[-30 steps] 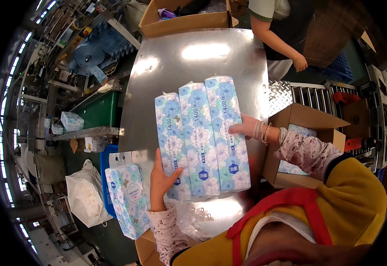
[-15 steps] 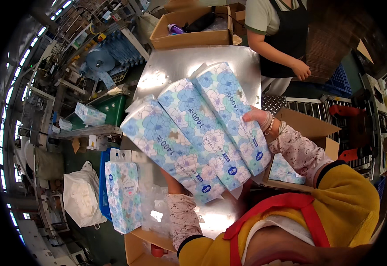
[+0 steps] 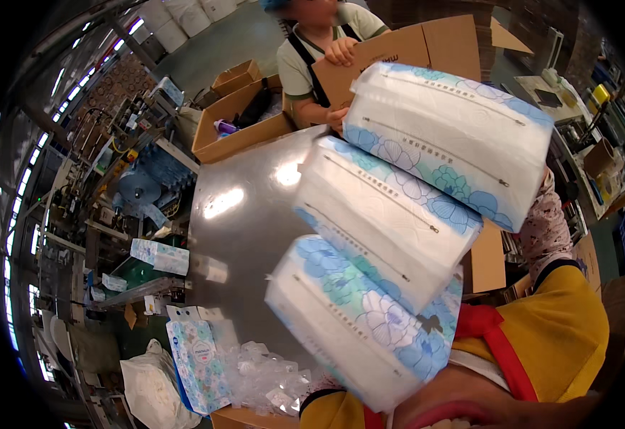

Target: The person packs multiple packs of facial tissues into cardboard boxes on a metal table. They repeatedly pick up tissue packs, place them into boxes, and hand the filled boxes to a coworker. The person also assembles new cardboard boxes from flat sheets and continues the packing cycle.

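Three tissue packs with blue and white flower print are raised in a fanned row over the metal table. The upper pack (image 3: 455,146) is at the right, the middle pack (image 3: 391,222) overlaps beside it, and the lower pack (image 3: 355,322) is nearest me. Their whitish sides with dotted tear lines face up. My right hand (image 3: 547,180) grips the row's right end, mostly hidden behind the upper pack. Behind the lower pack my left hand is out of sight; only its patterned sleeve (image 3: 321,386) shows, leading to the row's near end.
A co-worker (image 3: 319,50) across the metal table (image 3: 248,264) holds a cardboard box (image 3: 412,53). An open carton (image 3: 205,146) stands at the far left corner. Clear plastic pieces (image 3: 266,375) lie near a flowered package (image 3: 201,365). A white sack (image 3: 156,390) is at lower left.
The three packs have turned over from their printed faces to their whitish sides and moved right. My view has shifted. The co-worker now shows holding a cardboard box.
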Demonstrator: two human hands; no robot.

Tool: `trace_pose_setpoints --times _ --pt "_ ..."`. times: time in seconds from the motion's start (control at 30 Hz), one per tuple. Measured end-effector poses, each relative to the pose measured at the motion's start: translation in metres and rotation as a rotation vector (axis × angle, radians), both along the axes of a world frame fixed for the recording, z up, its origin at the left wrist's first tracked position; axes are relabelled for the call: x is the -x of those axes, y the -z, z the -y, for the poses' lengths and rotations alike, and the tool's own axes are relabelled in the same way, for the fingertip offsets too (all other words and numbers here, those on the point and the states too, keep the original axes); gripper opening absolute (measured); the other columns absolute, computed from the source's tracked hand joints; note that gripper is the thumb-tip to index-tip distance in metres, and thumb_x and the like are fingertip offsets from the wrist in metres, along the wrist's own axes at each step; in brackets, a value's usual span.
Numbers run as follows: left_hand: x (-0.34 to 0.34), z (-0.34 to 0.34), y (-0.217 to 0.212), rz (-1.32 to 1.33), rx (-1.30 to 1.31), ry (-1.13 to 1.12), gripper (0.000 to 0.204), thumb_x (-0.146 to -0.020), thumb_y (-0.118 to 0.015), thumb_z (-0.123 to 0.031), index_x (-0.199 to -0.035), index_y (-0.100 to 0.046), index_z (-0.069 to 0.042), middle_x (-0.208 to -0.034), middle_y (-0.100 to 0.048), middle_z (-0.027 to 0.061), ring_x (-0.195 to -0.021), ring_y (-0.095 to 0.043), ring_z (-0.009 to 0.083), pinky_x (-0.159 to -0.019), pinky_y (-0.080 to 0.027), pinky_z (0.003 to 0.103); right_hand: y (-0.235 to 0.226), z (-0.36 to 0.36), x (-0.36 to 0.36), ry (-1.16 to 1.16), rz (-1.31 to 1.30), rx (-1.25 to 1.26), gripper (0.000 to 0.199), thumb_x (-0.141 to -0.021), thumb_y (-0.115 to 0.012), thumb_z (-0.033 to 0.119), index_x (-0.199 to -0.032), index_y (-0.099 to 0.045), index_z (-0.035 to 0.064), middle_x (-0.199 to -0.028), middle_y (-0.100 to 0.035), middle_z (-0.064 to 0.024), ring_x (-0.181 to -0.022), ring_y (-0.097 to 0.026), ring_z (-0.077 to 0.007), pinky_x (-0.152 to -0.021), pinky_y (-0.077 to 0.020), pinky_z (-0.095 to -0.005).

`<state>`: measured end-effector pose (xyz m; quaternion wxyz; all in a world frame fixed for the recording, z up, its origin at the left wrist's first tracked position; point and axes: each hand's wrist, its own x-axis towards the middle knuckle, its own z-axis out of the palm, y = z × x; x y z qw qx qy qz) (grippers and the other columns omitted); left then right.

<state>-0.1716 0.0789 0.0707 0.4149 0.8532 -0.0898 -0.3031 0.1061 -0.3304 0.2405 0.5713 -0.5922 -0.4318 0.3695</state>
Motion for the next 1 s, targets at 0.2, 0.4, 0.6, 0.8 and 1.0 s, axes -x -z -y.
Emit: trace_pose_setpoints --times 0.2,0.4,0.6,0.8,1.0 --pt "-0.003 -0.005 -0.043 0.1 0.42 -0.783 0.027 -0.092 -0.06 -0.016 -0.112 -0.06 0.002 -0.091 -0.063 0.0042 -0.08 -0.058 0.0096 -0.07 -0.047 0.022 0.09 -0.048 -0.006 -0.104 -0.085 0.431 0.091 -0.063 -0.08 0.03 -0.136 -0.04 -0.0063 -0.13 -0.053 -0.0159 -0.112 -0.054 -0.0215 -0.095 -0.0439 -0.0333" --pt "-0.021 0.027 -0.033 0.239 0.393 -0.714 0.034 -0.088 -0.065 -0.018 -0.114 -0.057 0.002 -0.101 -0.061 0.0108 -0.094 -0.058 0.0195 -0.081 -0.047 0.03 0.197 -0.169 -0.022 -0.046 0.177 0.833 0.075 -0.067 -0.068 0.032 -0.134 -0.048 0.0046 -0.12 -0.061 -0.0176 -0.101 -0.061 -0.028 -0.089 -0.0482 -0.0361" --pt "-0.017 0.036 -0.002 0.292 0.315 -0.626 0.033 -0.084 -0.067 -0.015 -0.109 -0.06 0.004 -0.099 -0.06 0.0153 -0.092 -0.06 0.0246 -0.08 -0.047 0.031 0.151 -0.117 0.033 0.422 0.774 1.073 0.044 -0.079 -0.06 0.035 -0.111 -0.06 0.0051 -0.105 -0.064 -0.0189 -0.1 -0.061 -0.0356 -0.086 -0.0489 -0.0419" --pt "-0.06 0.053 -0.008 0.391 0.174 -0.418 0.039 -0.082 -0.07 -0.021 -0.113 -0.06 0.001 -0.109 -0.06 0.015 -0.093 -0.062 0.024 -0.075 -0.049 0.031 0.165 -0.014 0.084 1.252 0.392 1.123 0.048 -0.082 -0.057 0.045 -0.111 -0.057 0.0063 -0.101 -0.06 -0.0197 -0.094 -0.058 -0.0395 -0.085 -0.0471 -0.0457" --pt "-0.121 0.113 0.006 0.555 -0.065 0.005 0.066 -0.081 -0.069 -0.034 -0.132 -0.045 0.0 -0.135 -0.04 0.0287 -0.125 -0.037 0.0457 -0.099 -0.035 0.052 0.215 -0.041 0.088 1.525 0.454 0.952 0.047 -0.085 -0.054 0.045 -0.115 -0.054 0.0093 -0.108 -0.054 -0.0206 -0.097 -0.057 -0.039 -0.082 -0.0474 -0.0457"
